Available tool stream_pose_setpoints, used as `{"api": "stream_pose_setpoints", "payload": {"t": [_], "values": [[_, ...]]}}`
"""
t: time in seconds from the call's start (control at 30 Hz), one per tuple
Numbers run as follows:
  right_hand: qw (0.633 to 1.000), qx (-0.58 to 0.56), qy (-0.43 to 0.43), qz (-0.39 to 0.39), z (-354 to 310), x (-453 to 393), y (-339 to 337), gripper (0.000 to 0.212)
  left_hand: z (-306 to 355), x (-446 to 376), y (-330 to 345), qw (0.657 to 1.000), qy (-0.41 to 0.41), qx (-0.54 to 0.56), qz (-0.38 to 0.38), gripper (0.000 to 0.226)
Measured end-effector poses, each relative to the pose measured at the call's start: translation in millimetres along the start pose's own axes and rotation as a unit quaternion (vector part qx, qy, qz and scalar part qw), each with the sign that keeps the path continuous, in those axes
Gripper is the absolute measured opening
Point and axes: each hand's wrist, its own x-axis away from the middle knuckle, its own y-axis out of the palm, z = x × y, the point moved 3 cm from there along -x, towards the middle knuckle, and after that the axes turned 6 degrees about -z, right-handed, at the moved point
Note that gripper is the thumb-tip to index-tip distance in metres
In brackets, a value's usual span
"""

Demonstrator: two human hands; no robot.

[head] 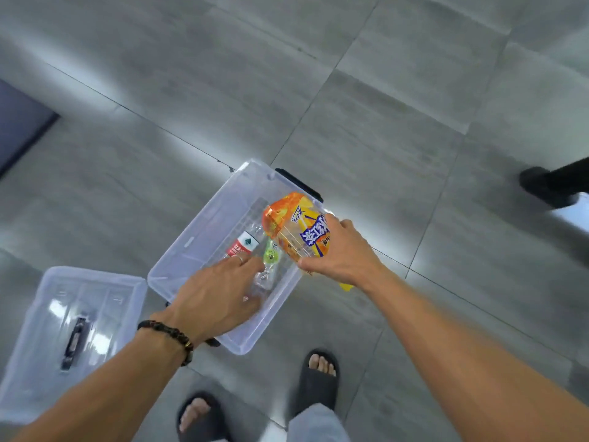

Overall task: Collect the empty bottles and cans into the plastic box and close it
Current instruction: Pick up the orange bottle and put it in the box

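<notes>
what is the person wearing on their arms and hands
Both forearms are bare, with no sleeves in view. The left hand has a thin silver ring on one finger, and a dark braided bracelet with a few yellowish beads wraps the left wrist. The right hand shows no ring, watch or band.

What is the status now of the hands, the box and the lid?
Right hand grips orange-label bottle over plastic box. Left hand inside box, on clear bottle; grip unclear. Lid off, on floor beside box.

Left hand point(213, 291) flat, right hand point(338, 250) gripping
</notes>
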Motion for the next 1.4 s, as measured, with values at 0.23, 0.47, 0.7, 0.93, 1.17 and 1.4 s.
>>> {"api": "stream_pose_setpoints", "payload": {"t": [0.23,0.47,0.7,0.93,1.17,1.4], "values": [[0.998,0.044,0.035,-0.012,-33.4,-123.2,68.6,0.102,-116.8,-67.0,34.6,0.999,0.022,0.004,-0.026,0.045],[0.996,0.056,0.068,0.019,-15.9,-221.3,116.4,0.095,-173.0,-131.8,84.3,0.993,0.106,-0.037,-0.048,0.046],[0.994,0.071,0.08,0.019,-4.6,-271.2,153.5,0.106,-200.1,-159.9,115.6,0.989,0.134,-0.045,-0.04,0.047],[0.991,0.031,0.055,0.115,-22.3,-224.5,134.8,0.091,-189.9,-145.3,100.4,0.985,0.144,-0.074,-0.063,0.042],[0.985,-0.034,0.05,0.16,-40.7,-116.3,76.0,0.074,-136.0,-113.9,50.5,0.978,0.185,-0.077,-0.061,0.04],[0.955,-0.123,0.141,0.23,-32.3,31.9,32.8,0.073,-44.3,-68.9,-1.0,0.949,0.276,-0.139,-0.067,0.049]]}}
